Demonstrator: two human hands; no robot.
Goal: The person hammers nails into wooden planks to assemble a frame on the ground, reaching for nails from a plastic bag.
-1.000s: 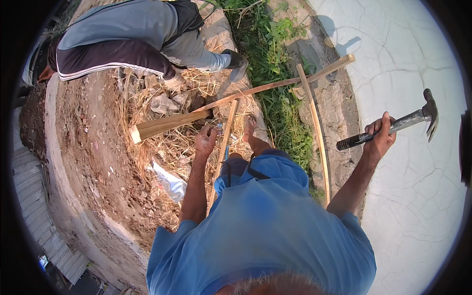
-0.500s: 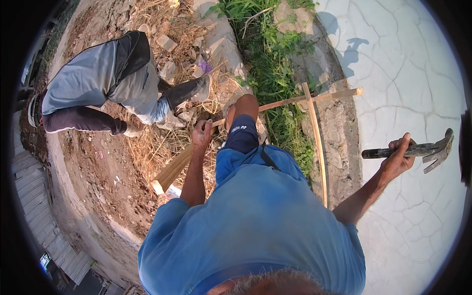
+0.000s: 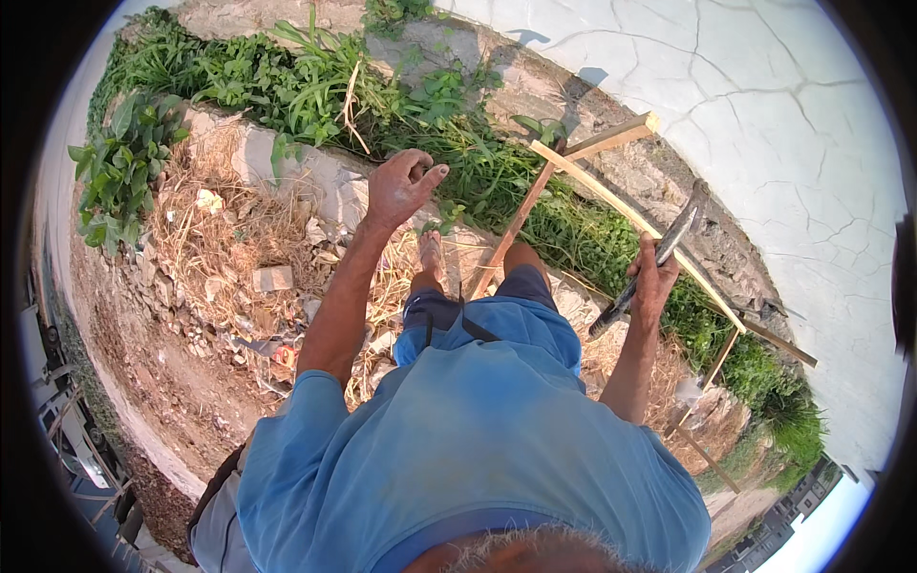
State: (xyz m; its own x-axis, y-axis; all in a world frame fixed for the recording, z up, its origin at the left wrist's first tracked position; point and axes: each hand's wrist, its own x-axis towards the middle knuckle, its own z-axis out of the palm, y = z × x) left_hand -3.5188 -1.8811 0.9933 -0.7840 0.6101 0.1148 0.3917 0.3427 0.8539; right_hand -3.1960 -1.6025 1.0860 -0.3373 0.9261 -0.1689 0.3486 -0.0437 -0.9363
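My left hand (image 3: 403, 191) is raised in front of me over the dry straw and the concrete ledge. Its fingers are loosely curled with the thumb apart, and nothing shows in it. My right hand (image 3: 653, 285) is wrapped round the handle of a claw hammer (image 3: 680, 227). The hammer's dark grip points down toward me, and its metal head lies over a long thin wooden strip (image 3: 611, 202). That strip crosses a wooden stick (image 3: 611, 139) near its far left end. Whether the hammer touches the strip, I cannot tell.
Green weeds (image 3: 458, 134) fill a trench between the concrete ledge (image 3: 330, 186) and a cracked pale slab (image 3: 812, 191). Rubble, including a block (image 3: 273, 279), lies in straw on the left. More wooden stakes (image 3: 707, 458) stand right. Another person's clothing (image 3: 224, 525) shows lower left.
My view has turned to the right. My left hand has let go of the wooden stick and lifted. The hammer has swung in toward the wooden strip. The co-worker is now mostly out of view.
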